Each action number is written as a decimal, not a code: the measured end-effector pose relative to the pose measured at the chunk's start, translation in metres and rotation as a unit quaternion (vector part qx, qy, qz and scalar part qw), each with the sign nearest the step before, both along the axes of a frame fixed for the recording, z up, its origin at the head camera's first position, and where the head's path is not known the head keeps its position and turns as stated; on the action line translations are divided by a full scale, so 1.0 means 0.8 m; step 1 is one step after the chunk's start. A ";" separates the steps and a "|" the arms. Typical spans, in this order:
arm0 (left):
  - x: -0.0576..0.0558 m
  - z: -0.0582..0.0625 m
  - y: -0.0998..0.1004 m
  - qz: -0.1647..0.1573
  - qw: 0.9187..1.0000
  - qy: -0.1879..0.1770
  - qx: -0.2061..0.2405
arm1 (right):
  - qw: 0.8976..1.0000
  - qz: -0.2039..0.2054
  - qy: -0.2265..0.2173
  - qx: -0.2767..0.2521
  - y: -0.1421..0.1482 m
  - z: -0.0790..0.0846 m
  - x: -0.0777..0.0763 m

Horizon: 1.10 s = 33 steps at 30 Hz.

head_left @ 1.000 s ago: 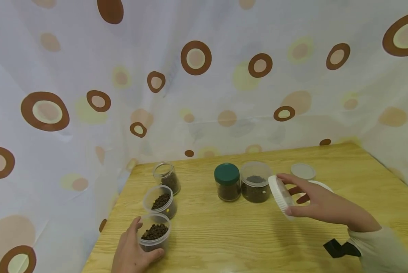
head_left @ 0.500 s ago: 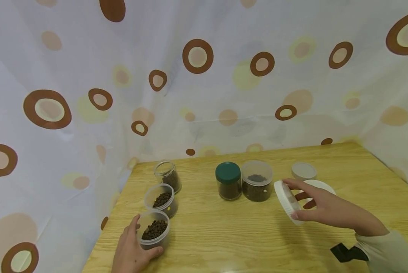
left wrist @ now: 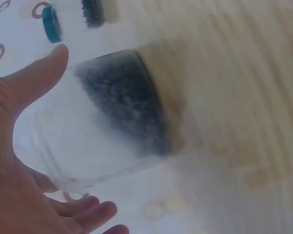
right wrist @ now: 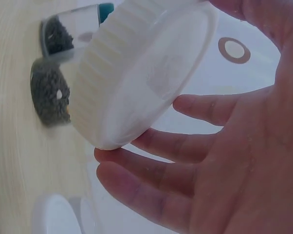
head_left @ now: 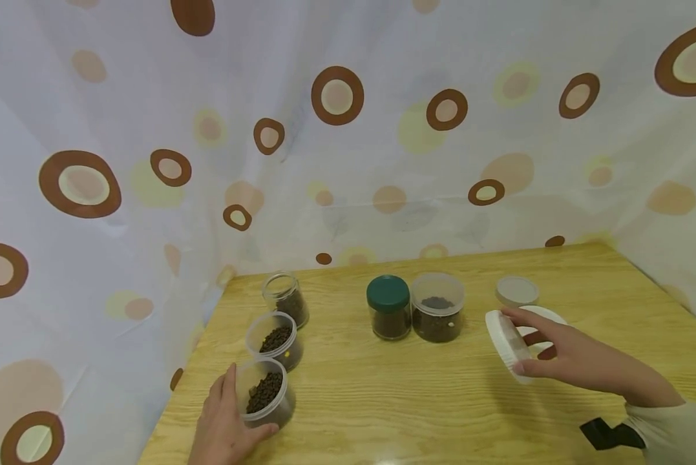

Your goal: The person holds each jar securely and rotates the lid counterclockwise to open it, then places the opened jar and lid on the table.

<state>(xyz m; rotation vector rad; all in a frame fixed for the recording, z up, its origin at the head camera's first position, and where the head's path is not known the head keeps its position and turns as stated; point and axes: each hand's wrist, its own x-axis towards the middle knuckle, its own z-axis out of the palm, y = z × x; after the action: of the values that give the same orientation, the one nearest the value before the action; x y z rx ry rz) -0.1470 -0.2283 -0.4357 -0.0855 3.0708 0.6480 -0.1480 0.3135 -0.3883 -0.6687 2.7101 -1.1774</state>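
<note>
My left hand (head_left: pixel 222 420) holds a clear round plastic tub (head_left: pixel 282 413) at the front left, thumb on its near side and fingers around the far left. Dark pellets (head_left: pixel 266 392), like coffee beans, lie inside the tub, which leans a little. The left wrist view shows the thumb (left wrist: pixel 44 73) right at the tub's side and the pellets banked at its base. Over the right of the table my right hand (head_left: pixel 583 358) pinches a white ribbed lid (head_left: pixel 507 349) by its edge, tilted nearly upright. In the right wrist view, fingertips (right wrist: pixel 141 139) touch the lid's rim.
Behind the held tub stand a second open tub (head_left: pixel 298 355) and an open glass jar (head_left: pixel 301 316), both with dark pellets. A green-lidded jar (head_left: pixel 390 323) and a lidded clear tub (head_left: pixel 441 328) stand mid-table. Two more lids, a pale lid (head_left: pixel 517 292) and a white lid (head_left: pixel 548 315), lie at right.
My right hand has moved to the right with the white lid, away from the lidded clear tub. The tub in my left hand has tipped slightly, its pellets shifting to the right.
</note>
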 end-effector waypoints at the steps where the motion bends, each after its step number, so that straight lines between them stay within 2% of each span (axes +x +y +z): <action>1: 0.001 0.004 0.000 -0.005 1.000 0.007 0.001 | 1.000 -0.006 -0.001 0.009 0.004 -0.002 0.000; 8: 0.012 0.033 0.013 -0.039 0.994 0.097 0.024 | 0.994 -0.054 -0.003 0.097 0.028 -0.013 0.005; 13: 0.015 0.037 0.022 -0.038 0.990 0.132 0.037 | 0.979 -0.090 -0.004 0.181 0.039 -0.026 0.002; 15: 0.016 0.035 0.026 -0.049 0.985 0.161 0.043 | 0.972 -0.099 0.004 0.211 0.044 -0.033 0.001; 18: 0.016 0.032 0.037 -0.079 0.971 0.220 0.046 | 0.966 -0.105 0.014 0.237 0.051 -0.041 0.000; 20: 0.014 0.033 0.048 -0.100 0.963 0.244 0.049 | 0.964 -0.108 0.011 0.242 0.055 -0.046 0.001; 22: 0.010 0.037 0.061 -0.116 0.960 0.249 0.058 | 0.965 -0.108 -0.002 0.239 0.058 -0.050 0.002; 27: 0.001 0.045 0.097 -0.147 0.958 0.229 0.093 | 0.965 -0.105 -0.018 0.241 0.058 -0.063 0.003; 31: 0.001 0.045 0.117 -0.156 0.961 0.208 0.097 | 0.961 -0.105 0.002 0.255 0.054 -0.073 0.003; 33: 0.002 0.043 0.121 -0.156 0.963 0.198 0.093 | 0.960 -0.108 -0.002 0.258 0.052 -0.075 0.003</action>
<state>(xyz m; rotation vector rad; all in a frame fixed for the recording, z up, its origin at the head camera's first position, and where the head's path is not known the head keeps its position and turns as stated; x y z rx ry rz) -0.1453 -0.1311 -0.4013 0.5844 3.2487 1.0329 -0.1459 0.3547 -0.4486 -0.3005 2.9520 -0.4467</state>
